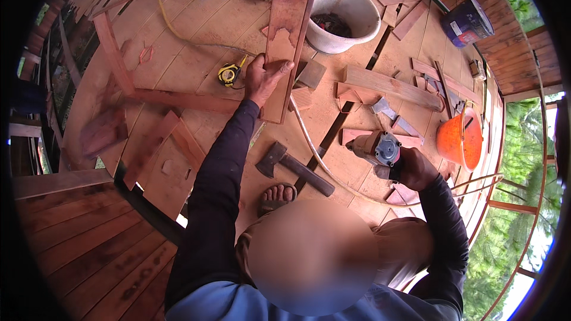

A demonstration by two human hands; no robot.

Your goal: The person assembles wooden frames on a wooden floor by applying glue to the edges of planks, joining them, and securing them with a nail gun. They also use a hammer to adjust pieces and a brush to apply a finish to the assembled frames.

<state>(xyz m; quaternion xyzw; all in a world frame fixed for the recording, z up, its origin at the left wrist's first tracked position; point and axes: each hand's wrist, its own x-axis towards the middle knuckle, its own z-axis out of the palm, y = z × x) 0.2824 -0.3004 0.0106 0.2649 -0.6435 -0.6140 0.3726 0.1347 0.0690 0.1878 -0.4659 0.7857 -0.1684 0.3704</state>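
Note:
My left hand (267, 78) is closed on the near part of a wide, upright board of a wooden frame (284, 32), thumb lying across its face. The frame is reddish wood with long thin rails reaching left. In my right hand (416, 169) is a nail gun (380, 148), its round grey cap turned up and its nose pointing left, apart from the frame. The fingers are partly hidden behind its body. A hatchet (294, 166) lies on the floor between my arms. Beside the left hand rests a yellow and black tape measure (229, 75).
A pale hose (315, 154) winds across the plank floor (196, 30). A white tub (351, 18) with dark pieces in it, a dark bucket (467, 22) and an orange bucket (459, 139) stand around. Wood offcuts and a thick wood beam (392, 88) lie right of the frame.

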